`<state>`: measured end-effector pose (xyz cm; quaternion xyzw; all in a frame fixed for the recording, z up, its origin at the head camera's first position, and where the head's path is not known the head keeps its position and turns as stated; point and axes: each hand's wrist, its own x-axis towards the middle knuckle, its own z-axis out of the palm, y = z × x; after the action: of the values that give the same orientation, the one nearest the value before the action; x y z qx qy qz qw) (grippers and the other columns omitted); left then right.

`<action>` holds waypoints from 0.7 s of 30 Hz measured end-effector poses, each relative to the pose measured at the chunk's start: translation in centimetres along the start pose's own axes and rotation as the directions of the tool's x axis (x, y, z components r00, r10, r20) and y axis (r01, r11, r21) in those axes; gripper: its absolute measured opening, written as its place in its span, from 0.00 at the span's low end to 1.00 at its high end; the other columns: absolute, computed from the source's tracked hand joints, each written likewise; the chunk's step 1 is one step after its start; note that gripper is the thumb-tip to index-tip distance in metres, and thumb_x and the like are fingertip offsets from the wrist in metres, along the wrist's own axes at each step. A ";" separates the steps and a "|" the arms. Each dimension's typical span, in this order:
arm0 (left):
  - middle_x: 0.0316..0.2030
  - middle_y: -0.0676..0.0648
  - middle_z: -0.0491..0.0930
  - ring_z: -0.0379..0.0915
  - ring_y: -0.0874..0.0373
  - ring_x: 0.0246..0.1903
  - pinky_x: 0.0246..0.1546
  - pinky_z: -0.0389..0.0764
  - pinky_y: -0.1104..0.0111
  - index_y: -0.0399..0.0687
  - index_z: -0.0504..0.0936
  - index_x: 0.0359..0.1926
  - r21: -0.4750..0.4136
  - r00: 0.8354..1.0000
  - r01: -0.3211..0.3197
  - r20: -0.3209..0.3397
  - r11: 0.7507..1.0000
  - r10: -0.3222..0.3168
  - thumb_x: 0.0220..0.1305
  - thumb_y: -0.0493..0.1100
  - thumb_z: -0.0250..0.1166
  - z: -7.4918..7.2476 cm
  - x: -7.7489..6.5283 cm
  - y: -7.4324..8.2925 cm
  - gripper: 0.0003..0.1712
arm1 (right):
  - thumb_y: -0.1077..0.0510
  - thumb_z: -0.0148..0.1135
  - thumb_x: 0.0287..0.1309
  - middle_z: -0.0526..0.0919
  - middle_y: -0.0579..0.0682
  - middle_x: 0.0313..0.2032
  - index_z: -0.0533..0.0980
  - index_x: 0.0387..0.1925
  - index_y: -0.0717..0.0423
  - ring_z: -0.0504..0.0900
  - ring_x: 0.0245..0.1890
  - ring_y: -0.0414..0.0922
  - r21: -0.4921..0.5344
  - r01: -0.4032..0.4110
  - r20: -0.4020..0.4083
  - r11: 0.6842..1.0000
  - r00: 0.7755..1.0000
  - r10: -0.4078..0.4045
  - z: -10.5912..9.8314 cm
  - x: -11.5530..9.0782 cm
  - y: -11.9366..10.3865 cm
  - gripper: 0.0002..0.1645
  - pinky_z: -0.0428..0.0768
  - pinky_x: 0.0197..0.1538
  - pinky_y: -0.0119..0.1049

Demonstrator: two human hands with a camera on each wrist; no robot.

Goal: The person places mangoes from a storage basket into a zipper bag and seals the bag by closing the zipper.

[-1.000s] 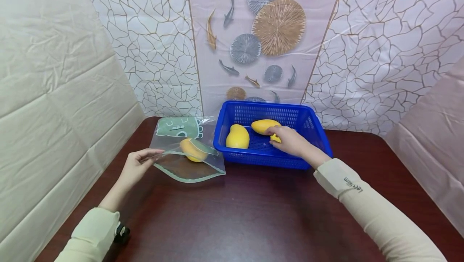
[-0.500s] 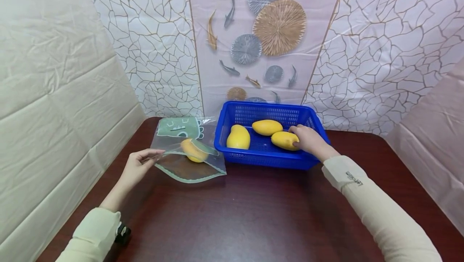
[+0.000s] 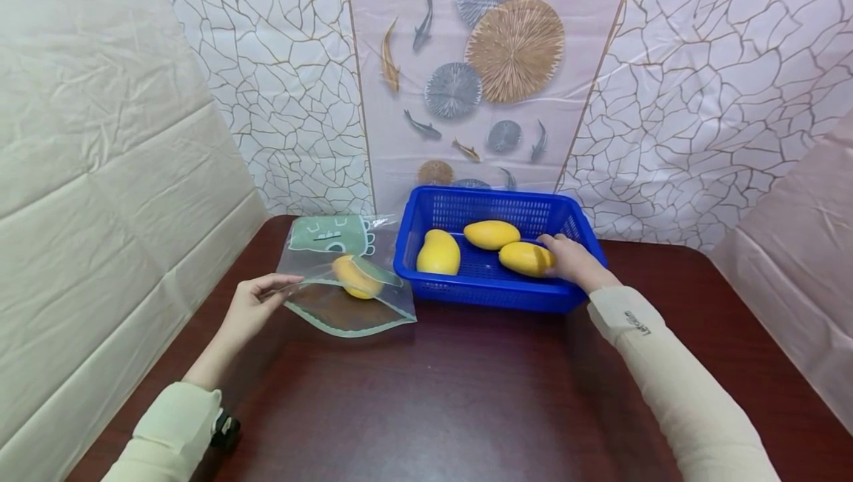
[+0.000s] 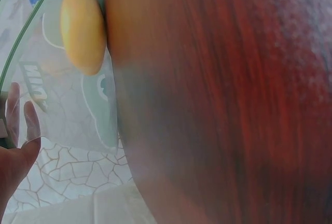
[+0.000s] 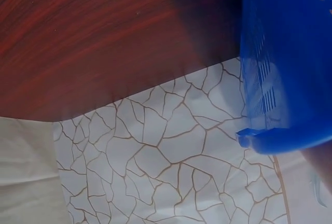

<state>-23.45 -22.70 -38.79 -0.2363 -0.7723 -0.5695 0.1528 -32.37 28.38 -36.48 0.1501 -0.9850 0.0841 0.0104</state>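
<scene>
In the head view my left hand (image 3: 256, 304) pinches the left edge of a clear zip bag (image 3: 293, 263) with a green cartoon print. The bag's mouth gapes toward me, and one mango (image 3: 360, 278) lies inside it. The left wrist view shows that mango (image 4: 83, 29) through the plastic, with the left fingers at the bag's edge. My right hand (image 3: 576, 261) reaches over the right side of a blue basket (image 3: 493, 293) and grips the right end of a yellow mango (image 3: 525, 258). Two other mangoes, one at the left (image 3: 438, 252) and one behind (image 3: 492, 234), lie in the basket.
A dark red-brown table (image 3: 426, 393) spreads in front of the bag and basket. Patterned cloth (image 3: 306, 82) hangs close behind them, and pale cloth walls (image 3: 113, 171) stand at both sides. A black strap device (image 3: 225, 430) sits at my left cuff.
My right hand has shifted right, from beside the rear mango to the right end of the front mango, which shows more fully now. The left hand and bag have stayed still.
</scene>
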 end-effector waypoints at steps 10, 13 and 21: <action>0.36 0.67 0.82 0.78 0.76 0.37 0.36 0.77 0.83 0.18 0.77 0.41 0.000 1.000 -0.006 -0.011 1.000 0.006 0.56 0.20 0.56 -0.2 0.1 -1.9 0.11 | 0.62 0.68 0.50 0.72 0.71 0.51 0.66 0.60 0.68 0.75 0.49 0.64 -0.013 0.012 0.031 1.000 0.999 -0.011 0.0 0.0 -0.3 0.37 0.72 0.54 0.57; 0.36 0.68 0.82 0.78 0.76 0.37 0.37 0.77 0.83 0.19 0.77 0.42 0.008 1.000 -0.002 -0.007 1.000 0.002 0.57 0.21 0.56 -0.4 0.1 -2.7 0.11 | 0.62 0.68 0.50 0.72 0.72 0.52 0.64 0.62 0.67 0.75 0.50 0.64 -0.019 0.009 0.034 1.000 0.999 -0.009 0.1 0.2 -0.3 0.38 0.72 0.54 0.58; 0.36 0.65 0.83 0.79 0.75 0.37 0.37 0.77 0.82 0.16 0.76 0.41 -0.008 1.000 -0.006 0.004 1.000 0.006 0.56 0.20 0.56 0.0 0.0 -0.5 0.11 | 0.62 0.69 0.49 0.70 0.72 0.52 0.63 0.63 0.65 0.73 0.49 0.67 -0.008 0.025 0.026 1.000 0.999 -0.025 0.5 0.3 0.0 0.40 0.70 0.54 0.60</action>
<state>-23.67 -22.79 -39.22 -0.2405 -0.7697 -0.5715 0.1519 -32.67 28.17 -36.95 0.1636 -0.9835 0.0779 -0.0007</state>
